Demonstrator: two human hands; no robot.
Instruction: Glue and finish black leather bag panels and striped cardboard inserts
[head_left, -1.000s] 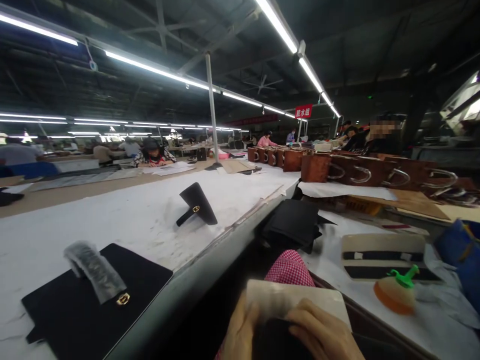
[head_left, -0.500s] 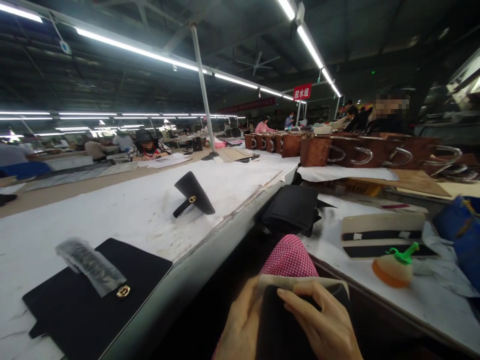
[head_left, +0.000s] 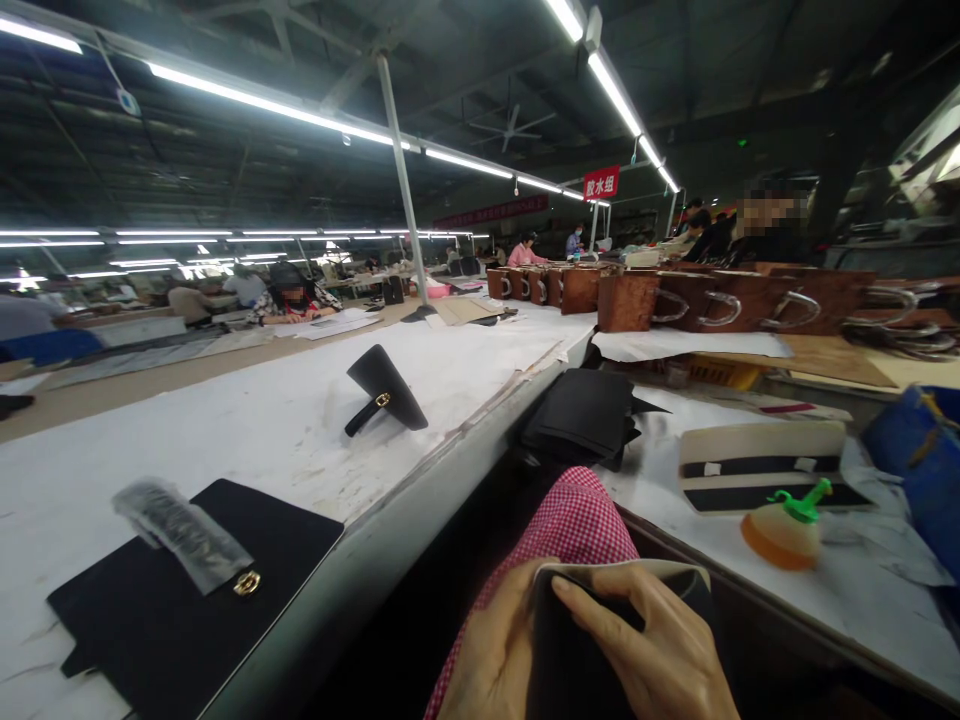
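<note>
At the bottom of the head view, a black leather panel [head_left: 574,665] with a pale edge rests over my lap. My left hand [head_left: 491,645] grips its left side, with the fingertips hidden behind it. Across the upper right part lies my right hand [head_left: 664,640], its thumb and fingers closed on the panel near the top edge. Left of my hands, a large black flap panel [head_left: 255,545] with a gold clasp [head_left: 247,582] lies on the white table. A plastic-wrapped piece [head_left: 184,535] sits on top of it. Farther back stands a small folded black piece [head_left: 386,385] with a gold buckle.
To my right are a squeeze bottle [head_left: 784,535] of orange liquid with a green nozzle, a cream-and-black panel [head_left: 761,440] and a blue bin [head_left: 919,460]. Stacked black pieces [head_left: 581,415] lie ahead. Brown bags [head_left: 626,303] line the back; other people sit beyond.
The panel and both my hands have shifted slightly right and down. The panel's top edge now looks more bent, and less of its pale border shows.
</note>
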